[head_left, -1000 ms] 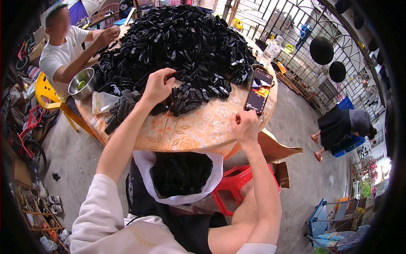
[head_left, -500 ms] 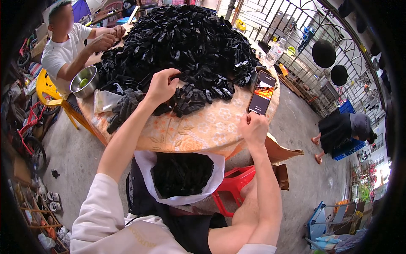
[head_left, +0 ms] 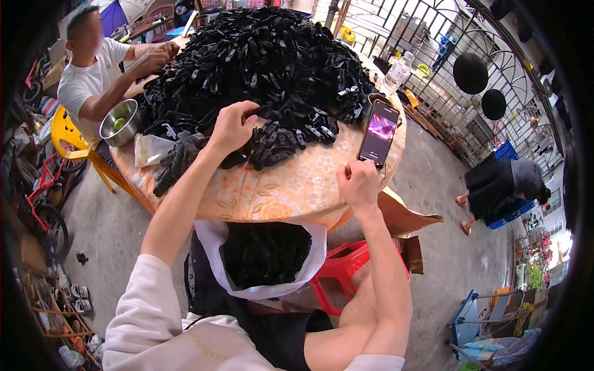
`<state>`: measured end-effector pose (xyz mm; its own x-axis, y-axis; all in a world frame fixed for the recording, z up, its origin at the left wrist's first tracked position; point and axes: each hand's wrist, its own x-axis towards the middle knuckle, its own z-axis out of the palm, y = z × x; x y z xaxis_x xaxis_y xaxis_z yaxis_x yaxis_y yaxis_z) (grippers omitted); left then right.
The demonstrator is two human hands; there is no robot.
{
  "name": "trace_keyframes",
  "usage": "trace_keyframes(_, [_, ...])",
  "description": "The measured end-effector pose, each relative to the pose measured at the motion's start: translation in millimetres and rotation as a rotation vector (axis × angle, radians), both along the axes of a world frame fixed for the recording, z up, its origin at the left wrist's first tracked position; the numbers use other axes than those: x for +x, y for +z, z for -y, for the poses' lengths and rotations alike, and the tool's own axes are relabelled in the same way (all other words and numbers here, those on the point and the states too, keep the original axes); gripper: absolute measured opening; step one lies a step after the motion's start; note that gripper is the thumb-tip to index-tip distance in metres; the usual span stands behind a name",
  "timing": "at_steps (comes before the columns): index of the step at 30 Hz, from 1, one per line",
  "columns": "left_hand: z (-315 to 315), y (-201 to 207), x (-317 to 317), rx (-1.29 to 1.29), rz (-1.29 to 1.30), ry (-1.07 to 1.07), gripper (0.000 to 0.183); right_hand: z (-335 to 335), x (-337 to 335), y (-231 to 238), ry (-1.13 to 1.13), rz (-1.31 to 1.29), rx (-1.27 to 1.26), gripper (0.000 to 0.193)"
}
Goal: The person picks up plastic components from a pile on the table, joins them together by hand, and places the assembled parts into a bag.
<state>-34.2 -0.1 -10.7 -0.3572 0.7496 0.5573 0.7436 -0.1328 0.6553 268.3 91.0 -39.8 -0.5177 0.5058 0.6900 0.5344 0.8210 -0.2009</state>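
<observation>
Right hand (head_left: pixel 359 184) further left, phone (head_left: pixel 379 133) beyond

From where I stand, the round table (head_left: pixel 303 191) wears a peach flowered cloth, and a great heap of black plastic pieces (head_left: pixel 266 62) covers most of it. Along the left edge sit a metal bowl (head_left: pixel 128 133), a clear bag (head_left: pixel 152 150) and crumpled grey gloves (head_left: pixel 176 162); on the right, a tilted phone (head_left: pixel 378 133) and a water bottle (head_left: pixel 399 71).
</observation>
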Motion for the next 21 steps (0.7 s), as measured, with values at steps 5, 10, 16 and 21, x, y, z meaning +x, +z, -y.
trace_keyframes(5, [0.2,-1.5,-1.7,-0.024,-0.010,0.015,0.025,2.4,0.4,0.6,-0.082,0.029,0.010,0.020])
trace_keyframes(10, [-1.2,-1.7,-1.2,-0.016,-0.004,0.016,0.024,5.2,-0.3,2.0,-0.094,0.046,0.072,0.020])
trace_keyframes(16, [-2.0,-1.6,-1.3,-0.014,0.001,0.019,0.022,10.3,-3.2,7.5,-0.097,0.124,0.023,0.018])
trace_keyframes(21, [-1.4,-0.7,1.8,-0.024,-0.005,0.014,0.022,5.3,-5.1,3.0,-0.108,0.074,0.021,0.020])
